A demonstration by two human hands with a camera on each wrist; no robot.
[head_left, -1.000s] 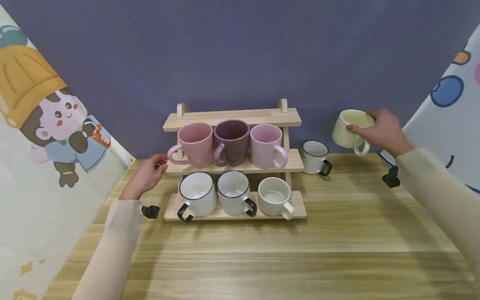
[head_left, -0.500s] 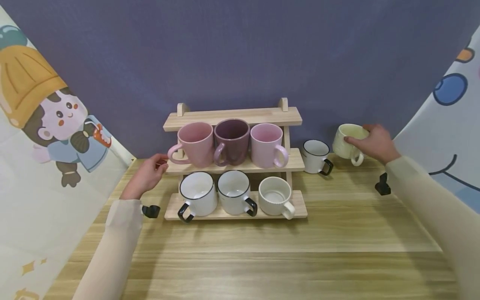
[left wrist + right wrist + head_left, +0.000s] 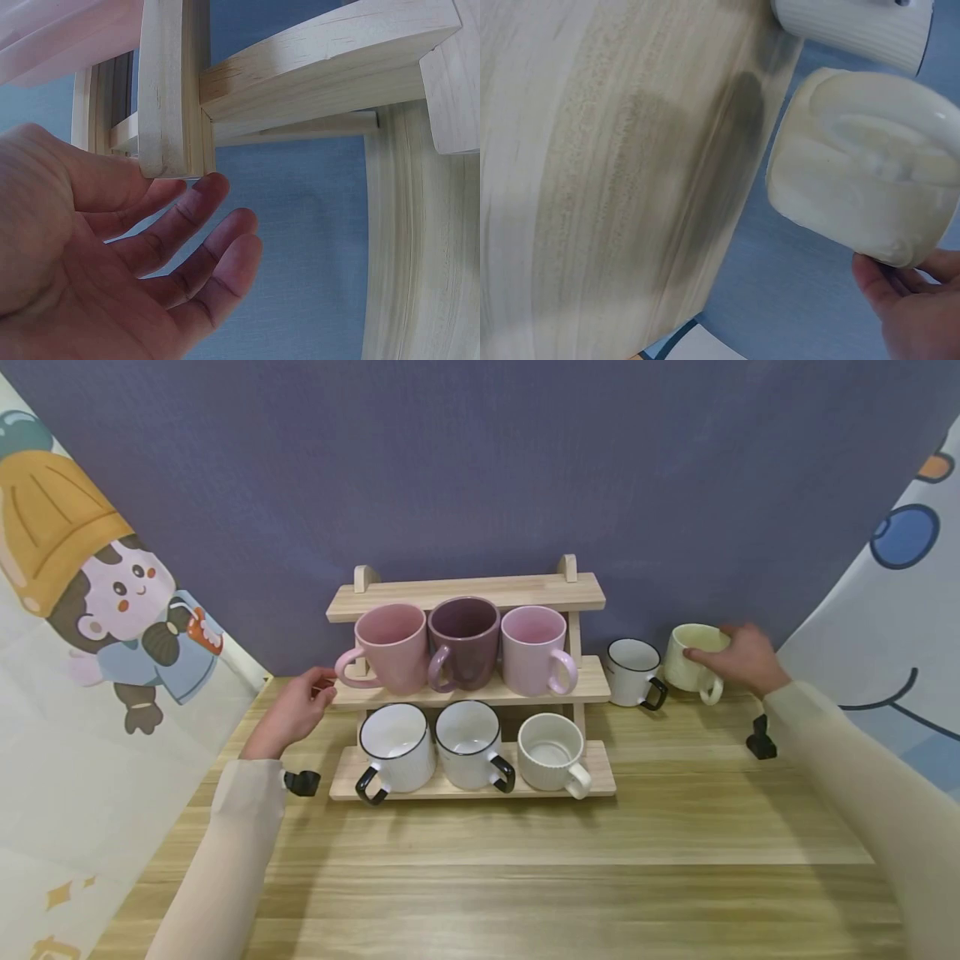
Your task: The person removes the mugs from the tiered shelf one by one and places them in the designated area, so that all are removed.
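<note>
My right hand (image 3: 748, 662) pinches the rim of a pale yellow mug (image 3: 686, 664) at the back right, thumb inside the near rim. The right wrist view shows this mug (image 3: 855, 172) from its handle side, my fingertips at its edge. Left of it stands a white mug (image 3: 628, 672) with a black rim and black handle. My left hand (image 3: 296, 712) is at the left end of the wooden rack (image 3: 472, 596). In the left wrist view, the thumb and curved fingers (image 3: 199, 202) of that hand pinch the end of the shelf board (image 3: 169, 90).
On the middle shelf stand a pink mug (image 3: 390, 647), a plum mug (image 3: 465, 647) and a lilac mug (image 3: 532, 656). Two black-rimmed white mugs and a cream mug (image 3: 550, 752) fill the lower shelf (image 3: 592, 768). A dark blue cloth (image 3: 480, 460) hangs behind the wood-grain table (image 3: 480, 877).
My right hand has lowered the pale yellow mug and brought it left, beside the white mug with the black handle. My left hand has stayed at the rack's end.
</note>
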